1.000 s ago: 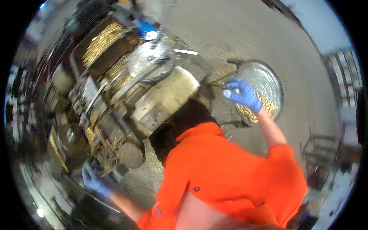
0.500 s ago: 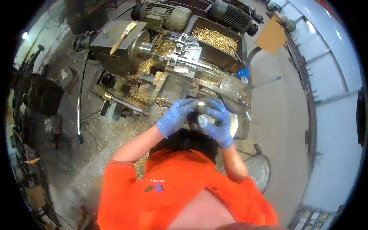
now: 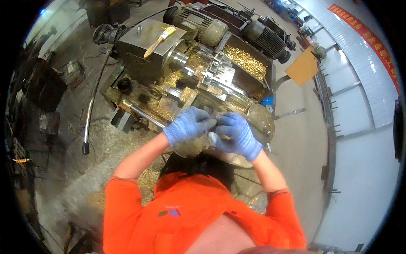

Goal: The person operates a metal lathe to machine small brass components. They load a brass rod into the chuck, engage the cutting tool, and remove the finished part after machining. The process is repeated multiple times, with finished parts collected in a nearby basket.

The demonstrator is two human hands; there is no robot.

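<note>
In front of my chest both hands are close together, in light blue gloves with dirty grey fingertips. My left hand (image 3: pixel 190 125) has its fingers curled inward toward the right one. My right hand (image 3: pixel 236 136) is bent with its fingertips pressed together, the thumb pointing left. Whatever small thing lies between the fingertips is hidden and smeared. Just below my left hand shows a dull round disc (image 3: pixel 188 149). Beyond the hands stands a small metal lathe with a shiny spindle (image 3: pixel 179 60) and a clamped tool block (image 3: pixel 216 70), strewn with brass chips.
A wooden-handled brush (image 3: pixel 158 42) lies on the headstock (image 3: pixel 141 36). Behind the lathe a bin (image 3: pixel 226 39) holds many small brass pieces (image 3: pixel 247 61). Motors (image 3: pixel 266 40) stand at the back. A long lever (image 3: pixel 89 114) rises at left, and a steel bar handle (image 3: pixel 146 116) juts toward me.
My hands have moved slightly down and to the left in view, fingertips closer together. The shiny rounded metal thing seen between them is now hidden. The view has shifted, showing the lathe turned.
</note>
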